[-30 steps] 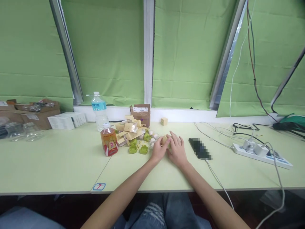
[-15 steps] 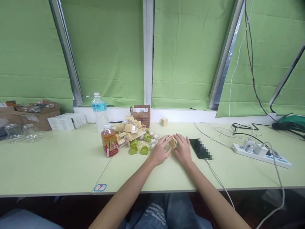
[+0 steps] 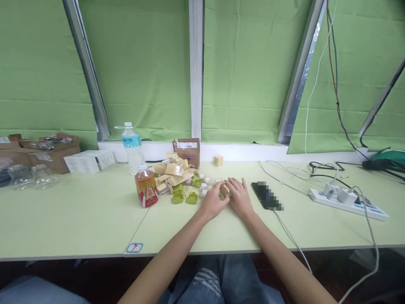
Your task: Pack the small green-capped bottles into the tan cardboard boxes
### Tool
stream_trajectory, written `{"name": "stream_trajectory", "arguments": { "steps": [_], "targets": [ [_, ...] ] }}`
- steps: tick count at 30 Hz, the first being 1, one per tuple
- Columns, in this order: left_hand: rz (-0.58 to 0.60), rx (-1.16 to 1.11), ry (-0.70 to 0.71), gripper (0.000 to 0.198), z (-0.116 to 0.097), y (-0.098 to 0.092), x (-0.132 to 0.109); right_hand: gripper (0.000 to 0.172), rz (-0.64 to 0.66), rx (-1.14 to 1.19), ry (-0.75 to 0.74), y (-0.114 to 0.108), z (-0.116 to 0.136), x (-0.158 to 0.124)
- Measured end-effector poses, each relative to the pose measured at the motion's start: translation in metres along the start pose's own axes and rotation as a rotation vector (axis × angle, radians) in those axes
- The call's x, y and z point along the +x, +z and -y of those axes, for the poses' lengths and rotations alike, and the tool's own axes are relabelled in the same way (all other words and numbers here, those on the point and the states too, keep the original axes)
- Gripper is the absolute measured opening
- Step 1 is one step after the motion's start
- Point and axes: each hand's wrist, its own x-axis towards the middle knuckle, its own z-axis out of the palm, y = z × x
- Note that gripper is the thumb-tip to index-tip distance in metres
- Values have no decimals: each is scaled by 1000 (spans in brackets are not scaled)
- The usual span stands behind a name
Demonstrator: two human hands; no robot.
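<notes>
Has cardboard box (image 3: 57, 159) at far left on pale worktop (image 3: 79, 219), below green blinds (image 3: 142, 63); just below frame centre, holds small tan box (image 3: 224, 190) between curled left hand (image 3: 215, 202) and right hand (image 3: 239, 199); at frame right, has white power strip (image 3: 349, 207).

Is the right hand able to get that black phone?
Probably yes: nothing stands between the right hand and the black phone beside it, though that hand is at the small box.

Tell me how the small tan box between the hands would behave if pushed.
The small tan box would likely slide rather than roll, given its flat sides. It is probably light: it looks small beside the left hand and right hand. Its squared edges suggest fair stiffness, though much is hidden.
</notes>
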Motion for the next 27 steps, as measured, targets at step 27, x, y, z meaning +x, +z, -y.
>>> {"name": "stream_trajectory", "arguments": {
  "steps": [27],
  "targets": [
    [-102,538,111,25,-17,-3,0,44,4,24,-23,-2,7,5]
  ]
}}
